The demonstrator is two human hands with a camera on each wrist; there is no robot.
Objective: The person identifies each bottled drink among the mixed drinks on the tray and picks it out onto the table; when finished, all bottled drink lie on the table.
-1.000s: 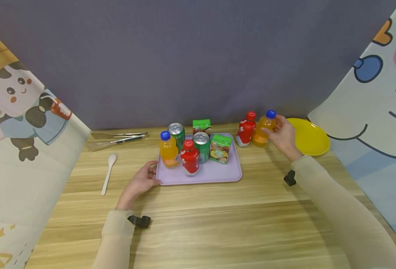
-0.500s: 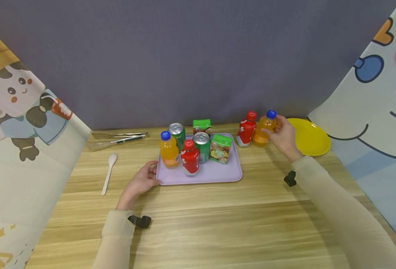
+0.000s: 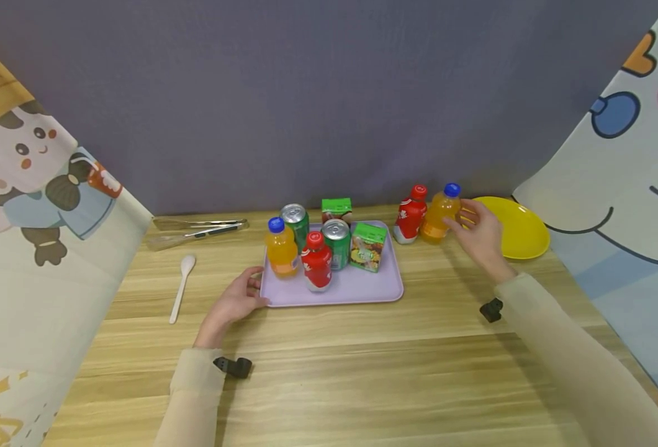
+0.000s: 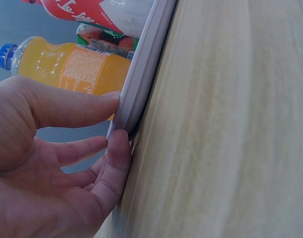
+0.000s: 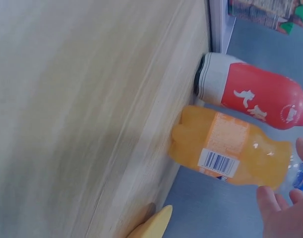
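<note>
My left hand (image 3: 236,301) pinches the left front corner of a lilac tray (image 3: 365,288), thumb on the rim and fingertips against its outer side. On the tray stand an orange drink bottle (image 3: 282,253) with a blue cap, a red bottle (image 3: 317,267), green cans (image 3: 338,248) and a juice box (image 3: 368,249). Right of the tray, a second orange drink bottle (image 5: 230,148) stands upright on the table beside another red bottle (image 5: 260,94). Around that orange bottle's upper part my right hand (image 3: 482,236) has its thumb and fingers spread, seemingly apart from it.
A yellow plate (image 3: 521,230) lies behind my right hand. Another green-topped juice box (image 3: 336,209) is at the tray's back edge. On the left are a white spoon (image 3: 180,288), a whisk (image 3: 195,236) and tongs (image 3: 206,223). A grey wall (image 3: 329,105) stands behind.
My right hand has loosened from the orange drink bottle and drawn slightly to the right, its fingers spreading. That bottle stays in place. My left hand still holds the tray corner.
</note>
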